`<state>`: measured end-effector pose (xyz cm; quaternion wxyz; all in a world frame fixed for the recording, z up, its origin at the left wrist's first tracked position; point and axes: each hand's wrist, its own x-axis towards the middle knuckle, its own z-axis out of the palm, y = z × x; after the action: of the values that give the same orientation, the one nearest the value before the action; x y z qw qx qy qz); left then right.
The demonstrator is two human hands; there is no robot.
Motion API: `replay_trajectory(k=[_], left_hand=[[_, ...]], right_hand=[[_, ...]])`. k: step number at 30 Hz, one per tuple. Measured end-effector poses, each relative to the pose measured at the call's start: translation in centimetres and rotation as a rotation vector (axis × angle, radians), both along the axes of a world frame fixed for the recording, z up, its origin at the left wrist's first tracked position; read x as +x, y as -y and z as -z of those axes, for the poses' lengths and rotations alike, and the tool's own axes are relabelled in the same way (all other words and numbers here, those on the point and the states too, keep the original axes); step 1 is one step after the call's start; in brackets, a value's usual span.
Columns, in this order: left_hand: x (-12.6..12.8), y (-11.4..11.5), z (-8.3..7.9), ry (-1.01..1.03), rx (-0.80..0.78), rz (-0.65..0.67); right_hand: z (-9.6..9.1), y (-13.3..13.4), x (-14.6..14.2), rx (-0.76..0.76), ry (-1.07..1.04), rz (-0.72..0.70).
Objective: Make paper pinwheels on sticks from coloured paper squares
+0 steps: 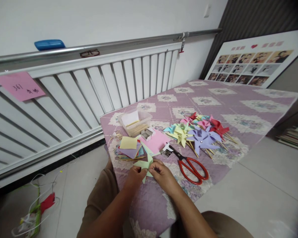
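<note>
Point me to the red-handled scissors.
In the head view, the red-handled, dark-bladed scissors lie on the purple floral tablecloth, right of the person's right hand and just below the lavender paper pinwheel.

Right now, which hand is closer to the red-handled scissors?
The right. The right hand is left of the scissors, with a gap; the left hand is farther left, past the right hand.

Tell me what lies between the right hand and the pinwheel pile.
The scissors lie between the right hand and the pinwheel pile, with a small packet by their blades; the head view shows this.
</note>
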<state>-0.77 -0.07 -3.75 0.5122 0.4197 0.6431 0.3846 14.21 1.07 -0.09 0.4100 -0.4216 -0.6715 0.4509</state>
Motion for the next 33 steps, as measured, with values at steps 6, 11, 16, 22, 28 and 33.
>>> replay_trajectory(k=[6,11,16,22,28,33], left_hand=[[0.0,0.0,0.1,0.050,0.018,0.006],[-0.2,0.1,0.2,0.053,0.027,0.023],[-0.1,0.3,-0.5,0.066,0.043,0.057],[0.2,0.5,-1.8,0.066,0.054,0.079],[0.5,0.7,-2.1,0.029,0.046,0.044],[0.8,0.8,-2.6,-0.006,0.041,0.007]], right_hand=[[-0.4,0.0,0.3,0.000,-0.004,-0.059],[-0.7,0.2,0.4,-0.029,0.001,-0.066],[-0.7,0.2,0.4,-0.046,-0.014,-0.069],[-0.7,0.1,0.4,-0.113,-0.017,-0.080],[-0.6,0.1,0.5,-0.175,-0.047,-0.070],[0.1,0.0,0.3,-0.258,-0.094,-0.031]])
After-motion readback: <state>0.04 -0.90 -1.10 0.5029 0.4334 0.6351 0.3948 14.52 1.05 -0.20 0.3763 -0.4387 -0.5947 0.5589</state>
